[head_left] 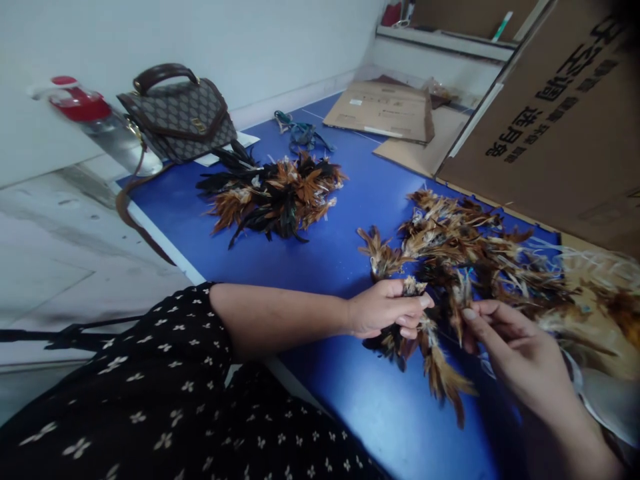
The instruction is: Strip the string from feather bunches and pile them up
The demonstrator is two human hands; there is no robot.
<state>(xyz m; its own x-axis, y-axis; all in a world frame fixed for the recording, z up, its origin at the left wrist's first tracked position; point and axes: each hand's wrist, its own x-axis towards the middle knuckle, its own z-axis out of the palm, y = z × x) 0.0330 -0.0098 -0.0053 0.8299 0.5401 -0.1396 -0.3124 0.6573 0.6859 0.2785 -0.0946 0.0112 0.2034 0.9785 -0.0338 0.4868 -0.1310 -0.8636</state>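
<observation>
Head view of a feather-sorting bench. The left hand (pixel 385 308) is closed around a small bundle of brown feathers (pixel 430 347), whose tips fan out below the fist and above it; the right hand (pixel 505 340) pinches the same bundle from the other side with thumb and forefinger, the remaining fingers loosely curled. The bundle hangs just above the blue table (pixel 350 253), at the near end of a long feather string (pixel 480 247) that trails rightward into a pale, blurred heap. A separate feather pile (pixel 275 193), darker with orange tips, lies well apart toward the far left of the table. Containers: a patterned handbag (pixel 180 117) stands shut at the table's far corner, its strap hanging over the edge, contents not visible; beside it a clear bottle (pixel 100 123) with a red cap, blurred; a large cardboard box (pixel 560 113) with printed characters stands at right, its interior hidden; a flattened carton (pixel 383 110) lies beyond. A teal cord (pixel 300 132) lies near the far edge. White walls enclose the corner; the floor at left is pale grey.
</observation>
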